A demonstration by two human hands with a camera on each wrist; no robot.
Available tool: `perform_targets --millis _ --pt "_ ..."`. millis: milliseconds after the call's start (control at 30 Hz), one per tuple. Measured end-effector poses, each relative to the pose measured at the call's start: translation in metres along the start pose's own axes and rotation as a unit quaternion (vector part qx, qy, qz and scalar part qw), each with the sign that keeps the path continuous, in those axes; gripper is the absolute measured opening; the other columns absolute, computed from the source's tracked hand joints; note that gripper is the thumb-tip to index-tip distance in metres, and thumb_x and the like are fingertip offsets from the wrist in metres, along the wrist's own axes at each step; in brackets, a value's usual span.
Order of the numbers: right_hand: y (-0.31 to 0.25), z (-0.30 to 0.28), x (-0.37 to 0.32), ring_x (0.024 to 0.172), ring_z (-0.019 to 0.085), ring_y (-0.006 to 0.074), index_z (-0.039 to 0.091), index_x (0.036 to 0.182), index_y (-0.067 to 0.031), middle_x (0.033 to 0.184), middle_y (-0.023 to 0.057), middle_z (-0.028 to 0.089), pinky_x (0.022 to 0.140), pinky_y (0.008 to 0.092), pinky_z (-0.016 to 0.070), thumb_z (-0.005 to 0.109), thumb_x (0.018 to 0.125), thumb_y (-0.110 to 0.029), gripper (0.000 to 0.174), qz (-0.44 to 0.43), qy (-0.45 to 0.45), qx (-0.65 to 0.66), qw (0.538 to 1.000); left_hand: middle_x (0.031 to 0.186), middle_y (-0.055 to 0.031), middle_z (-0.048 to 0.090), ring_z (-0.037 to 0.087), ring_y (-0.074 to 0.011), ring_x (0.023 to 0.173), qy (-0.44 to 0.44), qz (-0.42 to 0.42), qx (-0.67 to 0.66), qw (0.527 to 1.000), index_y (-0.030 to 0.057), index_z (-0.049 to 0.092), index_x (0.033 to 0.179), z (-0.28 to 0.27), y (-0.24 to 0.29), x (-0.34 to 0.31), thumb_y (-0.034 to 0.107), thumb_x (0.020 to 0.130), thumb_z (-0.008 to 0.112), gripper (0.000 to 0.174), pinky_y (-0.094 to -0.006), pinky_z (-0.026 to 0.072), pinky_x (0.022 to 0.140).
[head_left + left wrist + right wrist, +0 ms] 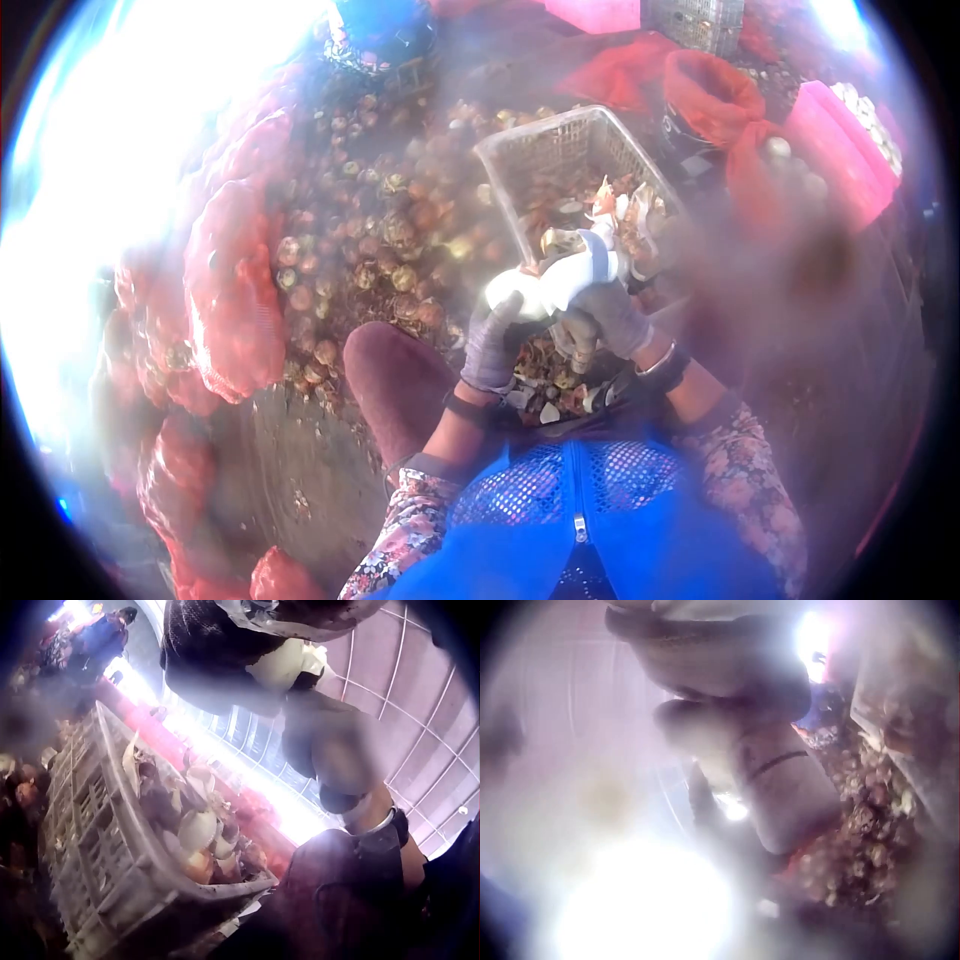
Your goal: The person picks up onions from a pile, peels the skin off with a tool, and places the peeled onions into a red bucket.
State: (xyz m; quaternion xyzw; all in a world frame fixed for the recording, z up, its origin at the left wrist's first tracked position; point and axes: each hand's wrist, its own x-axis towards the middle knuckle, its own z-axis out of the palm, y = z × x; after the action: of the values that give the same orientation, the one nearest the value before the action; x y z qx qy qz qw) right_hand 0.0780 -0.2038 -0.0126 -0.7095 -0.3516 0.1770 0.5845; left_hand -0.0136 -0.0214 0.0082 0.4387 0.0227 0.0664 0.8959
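Observation:
Both gloved hands meet over the near end of a plastic crate (510, 205). The left hand (490, 345) grips a pale, rounded onion (277, 667), its dark glove (214, 656) curled round it in the left wrist view. From the other side the right hand (612, 318) pinches at the same onion, fingers bent; in the left wrist view this hand (330, 742) is blurred. Glare whitens the fingertips in the head view and hides detail there. The right wrist view shows the gloves (787, 787) close together, hazy. Skins and peelings (196, 829) lie in the crate.
Many unpeeled onions (400, 230) spread over the ground left of the crate. Full red net sacks (235, 290) stand at the far left. A red sack (710, 95) and a pink container (840, 150) with white onions are at the right. Peelings lie below the hands.

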Motion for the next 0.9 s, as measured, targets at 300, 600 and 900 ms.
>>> perform_targets --millis 300,600,900 --pt "0.001 -0.066 0.006 0.082 0.064 0.0271 0.066 0.102 -0.0132 0.097 0.0098 0.068 0.073 0.0375 0.0510 0.058 0.091 -0.020 0.016 0.077 0.106 -0.160 0.978 0.127 -0.0079 0.060 0.056 -0.0225 0.119 0.106 0.222 0.561 0.791 0.0087 0.052 0.132 -0.043 -0.011 0.017 0.055 0.089 0.061 0.064 -0.0397 0.0480 0.098" --pt "-0.050 -0.061 0.021 0.077 0.065 0.0299 0.063 0.109 -0.0116 0.109 0.0120 0.067 0.068 0.0386 0.0533 0.065 0.089 -0.024 0.024 -0.065 0.069 -0.430 0.898 0.125 -0.0135 0.057 0.060 -0.0262 0.112 0.087 0.038 -0.065 0.993 0.0042 0.049 0.131 -0.009 0.010 0.002 0.037 0.085 0.074 0.062 -0.0415 0.0522 0.098" --pt "-0.079 0.009 0.014 0.062 0.059 0.0057 0.050 0.136 0.0002 0.079 0.0019 0.064 0.052 0.0213 0.0474 0.062 0.088 -0.009 0.051 0.100 -0.025 0.091 0.990 0.117 -0.0079 0.062 0.060 -0.0149 0.104 0.093 0.102 0.188 0.973 0.0010 0.054 0.126 0.013 0.007 -0.006 0.022 0.080 0.081 0.058 -0.0287 0.0509 0.090"
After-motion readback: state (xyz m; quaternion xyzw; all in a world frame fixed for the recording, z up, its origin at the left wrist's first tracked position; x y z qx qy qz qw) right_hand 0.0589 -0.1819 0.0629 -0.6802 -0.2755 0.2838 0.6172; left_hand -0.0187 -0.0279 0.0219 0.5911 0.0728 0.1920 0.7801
